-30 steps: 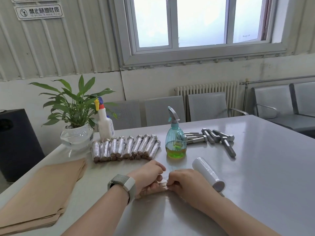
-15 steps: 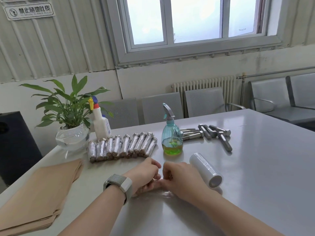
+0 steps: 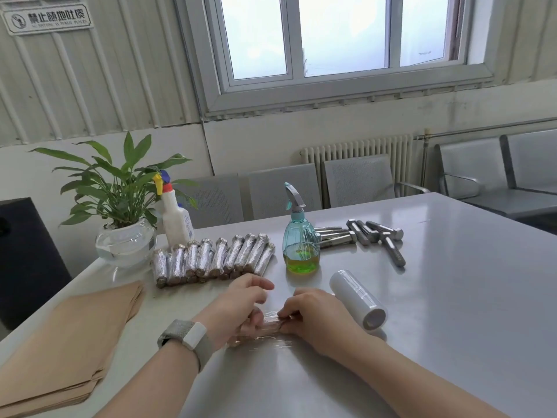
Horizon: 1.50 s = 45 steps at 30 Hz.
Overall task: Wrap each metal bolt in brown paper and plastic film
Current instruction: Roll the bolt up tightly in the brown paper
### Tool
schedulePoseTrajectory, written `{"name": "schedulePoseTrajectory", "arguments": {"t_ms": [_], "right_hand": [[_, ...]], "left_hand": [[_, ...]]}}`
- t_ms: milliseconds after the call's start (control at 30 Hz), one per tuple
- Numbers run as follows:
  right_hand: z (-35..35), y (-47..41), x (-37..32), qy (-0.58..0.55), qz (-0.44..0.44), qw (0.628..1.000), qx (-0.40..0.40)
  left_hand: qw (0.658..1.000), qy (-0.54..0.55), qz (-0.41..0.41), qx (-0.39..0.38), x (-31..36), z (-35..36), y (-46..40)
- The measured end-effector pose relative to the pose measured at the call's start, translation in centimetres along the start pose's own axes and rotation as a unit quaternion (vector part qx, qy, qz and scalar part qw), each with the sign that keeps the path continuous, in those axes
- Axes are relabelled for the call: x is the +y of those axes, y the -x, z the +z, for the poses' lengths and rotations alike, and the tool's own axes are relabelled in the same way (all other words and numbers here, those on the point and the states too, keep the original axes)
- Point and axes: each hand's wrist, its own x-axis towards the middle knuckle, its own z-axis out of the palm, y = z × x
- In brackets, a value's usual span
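Two hands wrapping a bolt in film at a grey table.

The table (image 3: 437, 312) carries everything: a stack of brown paper (image 3: 60, 342) at the near left, a potted plant (image 3: 120, 206) at the far left with a white spray bottle (image 3: 176, 220) beside it, then a row of wrapped bolts (image 3: 211, 259) (packed side by side), a teal spray bottle (image 3: 301, 242) of green liquid, bare bolts (image 3: 370, 236) behind and right of it, and a roll of plastic film (image 3: 358, 300) just right of the hands. The left hand (image 3: 241, 306), watch (image 3: 190, 339) on its wrist, curls around one end of the wrapped bolt (image 3: 271, 325); the right hand (image 3: 313, 318) pinches the other end. Loose film (image 3: 271, 342) lies under it on the table.
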Motion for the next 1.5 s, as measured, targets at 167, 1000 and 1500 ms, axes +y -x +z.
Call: {"name": "schedulePoseTrajectory", "arguments": {"t_ms": [167, 1000, 1500], "right_hand": [[0.1, -0.3, 0.1, -0.011, 0.004, 1.000, -0.005], [0.0, 0.0, -0.8, -0.025, 0.032, 0.999, -0.001], [0.0, 1.6, -0.3, -0.039, 0.140, 0.988, 0.052]], "left_hand": [[0.987, -0.132, 0.068, 0.059, -2.3, -6.0, 2.3], [0.922, -0.334, 0.185, 0.062, -5.0, -5.4, 3.3], [0.964, 0.034, 0.256, 0.064, 1.7, 5.1, -1.5]]}}
